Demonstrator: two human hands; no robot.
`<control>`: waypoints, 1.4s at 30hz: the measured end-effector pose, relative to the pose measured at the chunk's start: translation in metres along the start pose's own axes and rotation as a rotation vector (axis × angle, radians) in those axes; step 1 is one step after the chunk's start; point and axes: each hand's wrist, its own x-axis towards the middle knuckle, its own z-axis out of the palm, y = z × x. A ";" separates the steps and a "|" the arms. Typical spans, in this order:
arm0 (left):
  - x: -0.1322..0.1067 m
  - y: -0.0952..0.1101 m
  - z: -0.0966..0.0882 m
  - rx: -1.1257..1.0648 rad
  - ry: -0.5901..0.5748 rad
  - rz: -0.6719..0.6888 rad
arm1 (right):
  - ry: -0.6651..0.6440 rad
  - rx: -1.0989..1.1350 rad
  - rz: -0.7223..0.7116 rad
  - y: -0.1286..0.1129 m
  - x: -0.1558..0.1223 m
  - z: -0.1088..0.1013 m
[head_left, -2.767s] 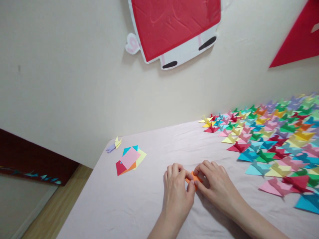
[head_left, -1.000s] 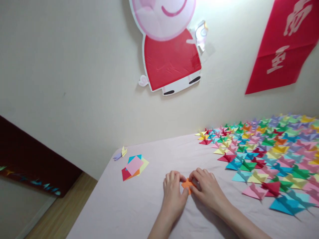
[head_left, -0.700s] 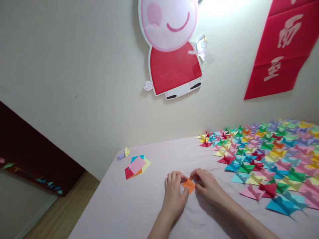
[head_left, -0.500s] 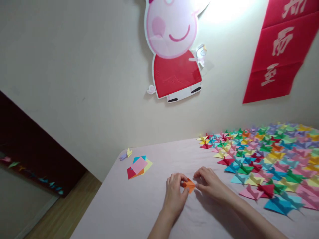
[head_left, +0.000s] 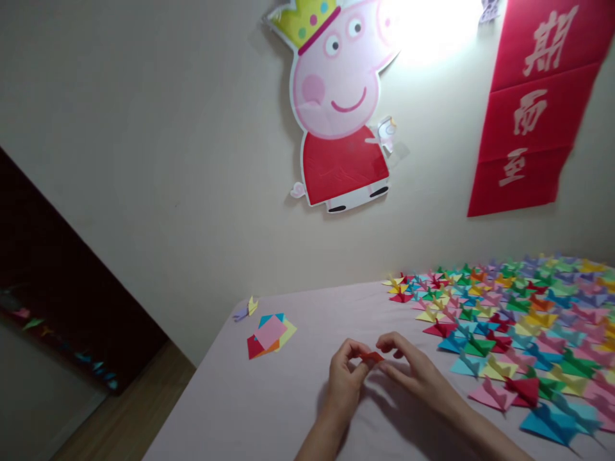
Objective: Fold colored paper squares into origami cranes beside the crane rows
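Observation:
A small folded orange paper point(head_left: 371, 357) is lifted a little off the pale pink table point(head_left: 269, 410). My left hand point(head_left: 344, 379) pinches its left end between thumb and fingers. My right hand point(head_left: 414, 370) pinches its right end, fingers curled. Both hands meet near the table's middle, towards the near edge.
A small stack of coloured paper squares point(head_left: 270, 333) lies at the far left, with two small folded pieces point(head_left: 246, 309) behind it. Several rows of folded coloured paper shapes point(head_left: 519, 320) cover the right side. A cartoon pig cutout point(head_left: 341, 109) and a red banner point(head_left: 533, 109) hang on the wall.
The orange paper, earlier pressed flat on the table under my fingers, is now raised between both hands. The view has tilted up, showing more wall.

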 end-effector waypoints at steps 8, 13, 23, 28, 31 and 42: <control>-0.006 0.003 -0.012 0.586 -0.058 0.144 | 0.015 -0.570 -0.323 0.012 0.002 0.008; -0.031 0.006 -0.019 0.883 -0.290 0.288 | -0.112 -0.639 -0.275 0.018 -0.002 0.010; -0.037 0.009 -0.020 1.078 -0.380 0.263 | -0.251 -0.467 -0.145 0.011 -0.001 -0.006; -0.039 0.010 -0.016 1.099 -0.387 0.241 | -0.206 -0.435 -0.088 0.006 -0.003 -0.001; -0.042 0.009 -0.014 1.123 -0.383 0.243 | -0.176 -0.427 -0.045 0.007 -0.004 0.003; -0.045 0.003 -0.012 1.233 -0.335 0.403 | -0.132 -0.401 0.091 0.014 0.000 0.008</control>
